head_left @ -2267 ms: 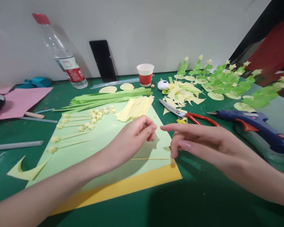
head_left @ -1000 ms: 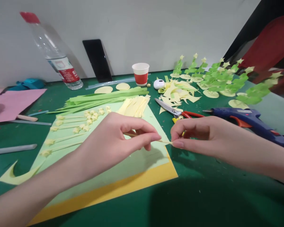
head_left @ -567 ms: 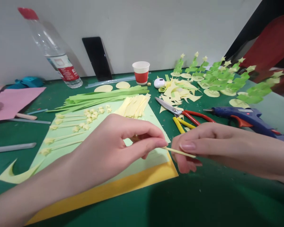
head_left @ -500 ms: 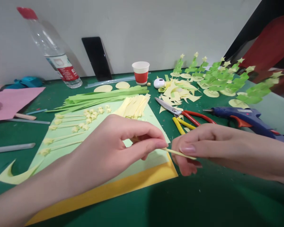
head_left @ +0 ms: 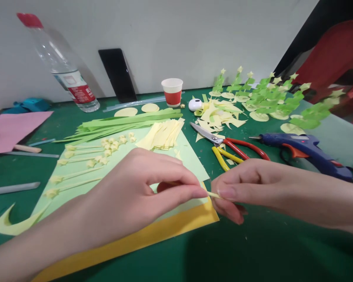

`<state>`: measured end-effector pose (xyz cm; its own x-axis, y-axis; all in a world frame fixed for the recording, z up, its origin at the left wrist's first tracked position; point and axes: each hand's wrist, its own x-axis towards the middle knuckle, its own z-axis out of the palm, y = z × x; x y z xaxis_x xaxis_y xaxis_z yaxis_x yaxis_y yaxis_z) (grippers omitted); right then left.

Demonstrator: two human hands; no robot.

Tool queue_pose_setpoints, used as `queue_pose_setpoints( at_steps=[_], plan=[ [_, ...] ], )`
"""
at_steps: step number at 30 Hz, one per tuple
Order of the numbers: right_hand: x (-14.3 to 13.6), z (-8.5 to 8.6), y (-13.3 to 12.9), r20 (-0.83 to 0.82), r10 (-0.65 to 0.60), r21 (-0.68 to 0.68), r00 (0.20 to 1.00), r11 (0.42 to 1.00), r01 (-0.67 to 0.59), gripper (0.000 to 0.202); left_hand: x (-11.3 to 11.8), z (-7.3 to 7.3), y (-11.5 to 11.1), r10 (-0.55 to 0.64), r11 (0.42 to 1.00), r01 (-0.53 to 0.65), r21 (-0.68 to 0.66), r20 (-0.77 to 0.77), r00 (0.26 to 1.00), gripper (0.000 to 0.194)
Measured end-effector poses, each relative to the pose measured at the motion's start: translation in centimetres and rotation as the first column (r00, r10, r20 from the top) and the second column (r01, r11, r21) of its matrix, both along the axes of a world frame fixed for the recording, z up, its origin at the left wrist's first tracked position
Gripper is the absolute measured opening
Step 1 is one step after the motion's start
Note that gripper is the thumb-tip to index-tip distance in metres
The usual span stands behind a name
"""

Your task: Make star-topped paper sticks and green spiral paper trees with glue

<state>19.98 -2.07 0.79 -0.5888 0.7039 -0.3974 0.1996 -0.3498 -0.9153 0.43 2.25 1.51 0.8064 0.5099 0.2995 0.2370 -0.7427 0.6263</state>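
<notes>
Between the fingertips of both hands runs a thin pale yellow paper stick (head_left: 214, 194). My left hand (head_left: 153, 188) pinches its left part between thumb and fingers. My right hand (head_left: 247, 192) pinches the other end, close to the left fingertips. Under my left hand lie light green sheets (head_left: 194, 156) over a yellow-orange sheet (head_left: 191, 222). On the green sheets are small folded stars (head_left: 107, 147), several of them on thin stems, and a stack of pale yellow strips (head_left: 161, 134). Green strips (head_left: 129, 122) lie behind.
Scissors (head_left: 211, 137), yellow-handled pliers (head_left: 220, 158) and a blue glue gun (head_left: 306, 150) lie at right. Behind stand a bottle (head_left: 73, 86), phone (head_left: 117, 74), paper cup (head_left: 172, 94), and several green paper plants (head_left: 264, 94) beside paper scraps (head_left: 220, 113).
The hands have drawn closer together on the stick, and less of it shows; its right end no longer sticks out past my right thumb. The view has shifted slightly.
</notes>
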Motion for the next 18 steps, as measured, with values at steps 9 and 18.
queue_pose_setpoints(
  at_steps=[9, 18],
  plan=[
    [-0.4, 0.5, -0.7, 0.105, -0.145, 0.317, 0.984, 0.943, 0.105, 0.037, 0.3, 0.3, -0.1, 0.11, 0.991, -0.114, 0.064, 0.064, 0.992, 0.017],
    [0.2, 0.3, -1.3, 0.071, -0.498, 0.944, 0.864, 0.313, 0.103, 0.014, 0.1, 0.1, -1.2, 0.149, 0.969, -0.196, 0.153, 0.272, 0.951, 0.013]
  ],
)
